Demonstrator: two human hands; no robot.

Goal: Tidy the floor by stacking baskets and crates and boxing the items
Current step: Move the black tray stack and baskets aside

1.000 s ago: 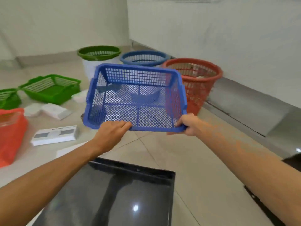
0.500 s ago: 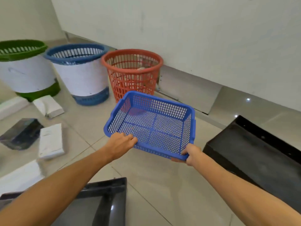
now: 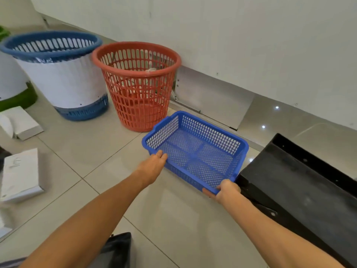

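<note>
A blue mesh crate [image 3: 195, 149] is low over the tiled floor, in front of the red round basket [image 3: 137, 84] and left of a black tray [image 3: 301, 182]. My left hand [image 3: 152, 167] grips its near left rim, fingers curled over the edge. My right hand [image 3: 226, 191] grips its near right corner. The crate holds nothing. I cannot tell whether its base touches the floor.
A blue round basket [image 3: 58, 74] wrapped in white stands left of the red one, with a green-based basket [image 3: 15, 93] at the far left edge. White boxes [image 3: 21, 175] lie on the floor at left. Another dark tray [image 3: 116, 250] shows at the bottom edge. A wall runs behind.
Both hands have carried the blue crate down and to the right, from chest height to near the floor beside the red basket. The view has turned right.
</note>
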